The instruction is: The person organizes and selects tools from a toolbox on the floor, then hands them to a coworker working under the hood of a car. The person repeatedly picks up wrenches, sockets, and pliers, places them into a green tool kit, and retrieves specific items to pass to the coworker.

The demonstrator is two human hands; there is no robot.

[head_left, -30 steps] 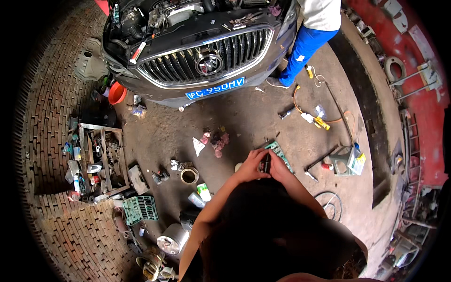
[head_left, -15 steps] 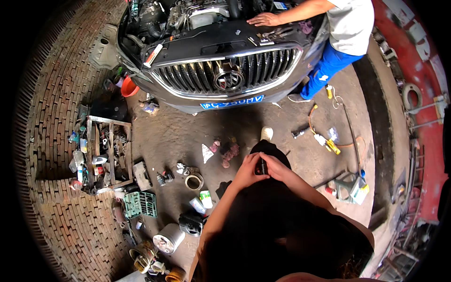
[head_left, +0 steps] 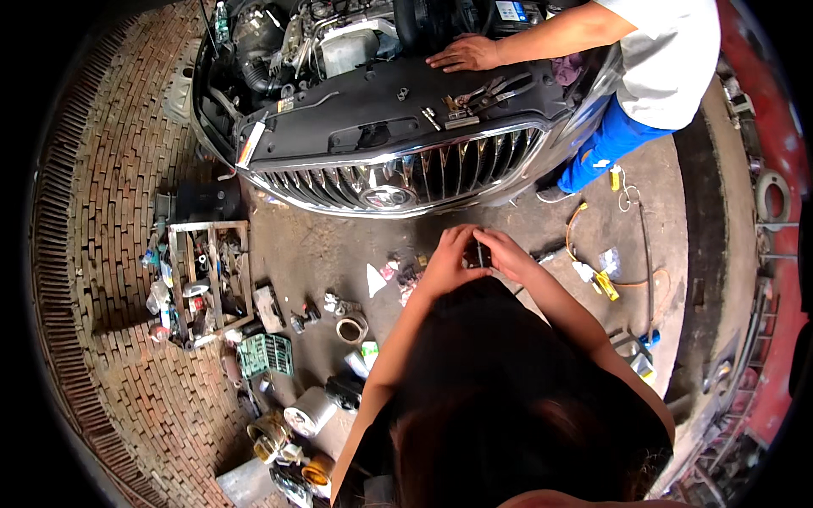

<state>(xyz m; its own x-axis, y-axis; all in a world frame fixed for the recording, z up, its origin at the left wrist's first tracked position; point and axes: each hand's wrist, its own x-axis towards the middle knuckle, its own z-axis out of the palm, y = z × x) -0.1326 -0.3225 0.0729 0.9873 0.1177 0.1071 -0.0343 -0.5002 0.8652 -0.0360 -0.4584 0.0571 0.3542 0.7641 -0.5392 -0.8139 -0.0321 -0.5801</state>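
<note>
Workshop floor (head_left: 309, 224), grey-brown and stained; brick paving (head_left: 140, 190) fills the left of the frame. A red panel (head_left: 775, 135) curves along the right edge.

Centre of frame: both of the wearer's hands raised above the floor, in front of the car (head_left: 356, 140). Left hand (head_left: 450, 261) curled, thumb below and fingers above, on a small dark object (head_left: 482, 254). Right hand (head_left: 506, 256) part closed at the object's right side. Object sits between the two palms, mostly covered; exact kind and firmness of grip cannot be told.

Car at top, hood area uncovered, engine (head_left: 347, 51) showing. Pliers (head_left: 506, 90) lie on the front cover, upper right of centre. A co-worker's hand (head_left: 464, 54) rests flat near them; blue trousers (head_left: 611, 146) below, beside the car.

Left of centre: wooden crate (head_left: 215, 269) of mixed parts; green tool case (head_left: 264, 355) lying open beneath it; metal ring (head_left: 362, 329) on the floor. Lower left: silver canister (head_left: 315, 410). Right: yellow tool (head_left: 606, 286) near an orange cable (head_left: 572, 227).
</note>
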